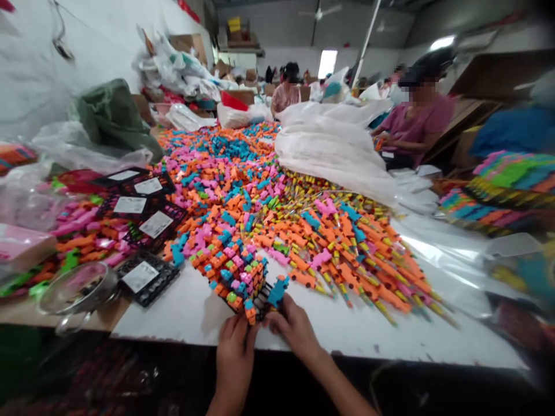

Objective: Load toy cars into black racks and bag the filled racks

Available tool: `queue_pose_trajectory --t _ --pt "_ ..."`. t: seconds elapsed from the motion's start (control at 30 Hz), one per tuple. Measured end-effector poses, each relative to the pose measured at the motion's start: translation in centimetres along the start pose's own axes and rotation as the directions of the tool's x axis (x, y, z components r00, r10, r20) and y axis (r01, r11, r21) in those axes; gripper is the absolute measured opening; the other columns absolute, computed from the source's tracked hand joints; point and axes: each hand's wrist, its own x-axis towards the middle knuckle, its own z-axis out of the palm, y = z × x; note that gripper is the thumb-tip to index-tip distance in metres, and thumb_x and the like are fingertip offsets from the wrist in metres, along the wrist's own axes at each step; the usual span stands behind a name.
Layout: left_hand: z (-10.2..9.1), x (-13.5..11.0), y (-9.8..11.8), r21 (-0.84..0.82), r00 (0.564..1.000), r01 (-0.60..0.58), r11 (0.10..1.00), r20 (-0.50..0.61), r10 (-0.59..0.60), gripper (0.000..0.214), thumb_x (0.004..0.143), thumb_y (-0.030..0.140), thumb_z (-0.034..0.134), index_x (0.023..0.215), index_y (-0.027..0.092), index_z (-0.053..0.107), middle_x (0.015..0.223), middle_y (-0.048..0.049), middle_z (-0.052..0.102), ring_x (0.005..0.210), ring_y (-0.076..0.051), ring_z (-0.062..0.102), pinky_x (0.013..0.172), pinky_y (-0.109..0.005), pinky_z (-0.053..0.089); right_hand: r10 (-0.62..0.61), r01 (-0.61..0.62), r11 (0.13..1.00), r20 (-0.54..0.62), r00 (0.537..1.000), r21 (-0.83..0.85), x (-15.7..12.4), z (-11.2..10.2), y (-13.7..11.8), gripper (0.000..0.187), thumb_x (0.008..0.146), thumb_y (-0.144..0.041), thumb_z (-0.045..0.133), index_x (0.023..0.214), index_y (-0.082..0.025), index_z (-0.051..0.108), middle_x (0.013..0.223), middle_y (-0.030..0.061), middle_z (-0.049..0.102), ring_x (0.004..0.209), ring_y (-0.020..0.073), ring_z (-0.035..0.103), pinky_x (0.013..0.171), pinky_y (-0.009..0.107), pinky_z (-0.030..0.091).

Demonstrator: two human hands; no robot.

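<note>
A black slotted tray [260, 300] at the table's front edge is packed with rows of small car-shaped plastic pieces [240, 268] in orange, blue, pink and green. My left hand [235, 341] is closed on the tray's near end, beside an orange piece [250, 311]. On the tray's right side my right hand [297, 329] has its fingers pinched at a blue car-shaped piece [277, 292], which stands above the fingertips over bare black slots. The fingertips of both hands are partly hidden.
Loose coloured pieces [208, 190] heap up behind the tray. Pieces on yellow pencil-like sticks [347, 260] lie to the right. At left are black trays with white labels [141, 277] and a metal strainer [78, 289]. A co-worker [416, 121] sits beyond a white plastic sheet [333, 144].
</note>
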Motion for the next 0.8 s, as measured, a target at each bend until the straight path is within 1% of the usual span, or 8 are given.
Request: queue_pose_trajectory --t 0.07,0.1,0.17,0.27,0.37,0.53,0.7,0.8 --pt "0.2 -0.1 0.0 -0.025 1.000 0.024 0.999 0.000 -0.024 0.023 0.088 0.037 0.052 0.087 0.022 0.068 0.086 -0.0065 0.069 0.083 -0.020 0.066 0.073 -0.035 0.058 -0.006 -0.006 0.991 0.090 0.996 0.135 0.2 -0.7 -0.2 0.028 0.083 -0.045 0.058 0.091 -0.020 0.049 0.072 0.0007 0.067 0.059 0.0142 0.062 0.057 0.025 0.046" --pt "0.2 0.0 0.1 -0.036 0.999 0.037 0.999 0.001 -0.037 0.022 0.088 0.037 0.052 0.084 0.022 0.068 0.084 -0.0059 0.069 0.081 -0.020 0.066 0.071 -0.034 0.057 -0.015 -0.006 0.982 0.108 0.994 0.187 0.3 -1.0 -0.3 0.030 0.083 -0.047 0.058 0.092 -0.019 0.050 0.074 0.0021 0.068 0.061 0.0145 0.063 0.057 0.026 0.046" --pt "0.1 0.0 0.2 -0.052 0.998 0.056 0.997 -0.002 -0.056 0.022 0.087 0.036 0.053 0.080 0.022 0.069 0.081 -0.0048 0.068 0.078 -0.018 0.065 0.068 -0.032 0.056 -0.018 0.002 0.976 0.074 0.997 0.218 0.7 -1.3 -0.4 0.030 0.085 -0.048 0.056 0.092 -0.019 0.051 0.075 0.0029 0.069 0.061 0.0150 0.063 0.057 0.026 0.047" --pt "0.1 -0.2 0.2 -0.070 0.999 0.048 0.996 -0.023 -0.049 0.019 0.088 0.034 0.054 0.083 0.023 0.069 0.081 -0.0033 0.067 0.078 -0.017 0.064 0.069 -0.031 0.055 -0.001 0.003 0.997 -0.032 1.000 0.072 1.3 -1.2 -0.4 0.025 0.088 -0.045 0.054 0.093 -0.021 0.050 0.069 0.0004 0.069 0.063 0.0167 0.066 0.062 0.028 0.050" --pt "0.3 -0.3 0.1 -0.075 0.999 0.037 0.997 -0.033 -0.040 0.017 0.088 0.032 0.054 0.086 0.024 0.068 0.082 -0.0027 0.067 0.079 -0.016 0.064 0.072 -0.031 0.055 0.011 -0.015 0.998 -0.068 0.998 -0.055 1.6 -0.9 -0.4 0.019 0.089 -0.039 0.053 0.097 -0.023 0.048 0.070 -0.0009 0.070 0.066 0.0176 0.069 0.068 0.029 0.051" --pt "0.5 -0.5 0.2 -0.068 0.998 0.038 0.997 -0.050 -0.041 0.013 0.087 0.029 0.055 0.086 0.023 0.067 0.081 -0.0025 0.065 0.080 -0.017 0.063 0.074 -0.032 0.054 0.009 -0.013 0.999 -0.087 0.996 -0.053 1.2 -0.5 -0.3 0.017 0.088 -0.038 0.054 0.096 -0.024 0.048 0.073 -0.0012 0.070 0.066 0.0174 0.069 0.067 0.028 0.052" --pt "0.3 -0.3 0.2 -0.090 0.998 0.053 0.995 -0.011 -0.054 0.010 0.087 0.028 0.054 0.088 0.025 0.064 0.084 -0.0033 0.065 0.085 -0.018 0.063 0.076 -0.033 0.055 -0.007 0.000 0.997 -0.089 0.996 -0.077 1.2 -0.3 -0.1 0.017 0.089 -0.039 0.052 0.095 -0.024 0.049 0.072 -0.0008 0.069 0.066 0.0173 0.068 0.066 0.027 0.051" --pt "0.2 -0.1 0.1 -0.079 0.998 0.055 0.995 -0.020 -0.056 0.010 0.087 0.030 0.054 0.086 0.025 0.063 0.082 -0.0034 0.065 0.084 -0.019 0.064 0.074 -0.033 0.056 -0.013 0.006 0.996 -0.086 0.996 -0.083 1.3 -0.2 0.0 0.018 0.089 -0.040 0.052 0.096 -0.023 0.049 0.070 -0.0006 0.069 0.064 0.0169 0.067 0.065 0.026 0.050"
